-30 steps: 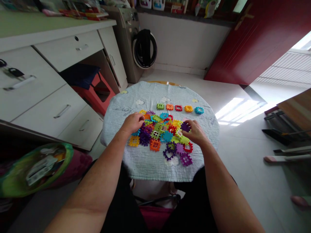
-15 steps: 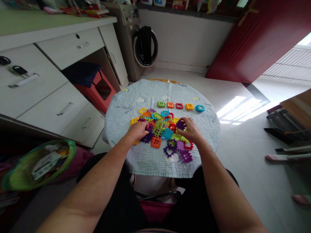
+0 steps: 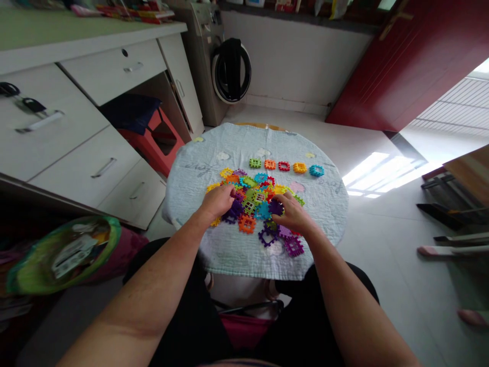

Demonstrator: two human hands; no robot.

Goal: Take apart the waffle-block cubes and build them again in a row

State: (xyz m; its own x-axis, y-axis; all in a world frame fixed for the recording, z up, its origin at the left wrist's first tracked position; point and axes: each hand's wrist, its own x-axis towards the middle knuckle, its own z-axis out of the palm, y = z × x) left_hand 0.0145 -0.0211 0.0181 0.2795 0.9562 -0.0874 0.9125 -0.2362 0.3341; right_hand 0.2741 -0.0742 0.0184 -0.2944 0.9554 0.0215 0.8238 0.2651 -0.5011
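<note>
A heap of colourful plastic interlocking blocks (image 3: 247, 206), square with notched edges, lies on a cloth-covered round table (image 3: 229, 255). My right hand (image 3: 293, 213) grips a dark purple block (image 3: 275, 207) between thumb and fingers, over the right part of the heap. At the heap's left side, my left hand (image 3: 218, 202) is closed with its fingertips pinched together; whatever is between them is hidden. Dark purple blocks lie just below those fingertips. Nearest me in the pile are an orange window block (image 3: 247, 224) and a purple block (image 3: 294, 246).
Beyond the heap runs a row of single blocks: green (image 3: 255, 163), orange, red, yellow and blue (image 3: 316, 171). White drawers (image 3: 103, 168) and a lined bin (image 3: 114, 250) stand to the left. A washing machine (image 3: 206, 61) with its door open is behind the table.
My right hand has moved left and slightly toward me with the dark purple block, uncovering yellow and green blocks behind it. My left hand's fingertips have risen a little.
</note>
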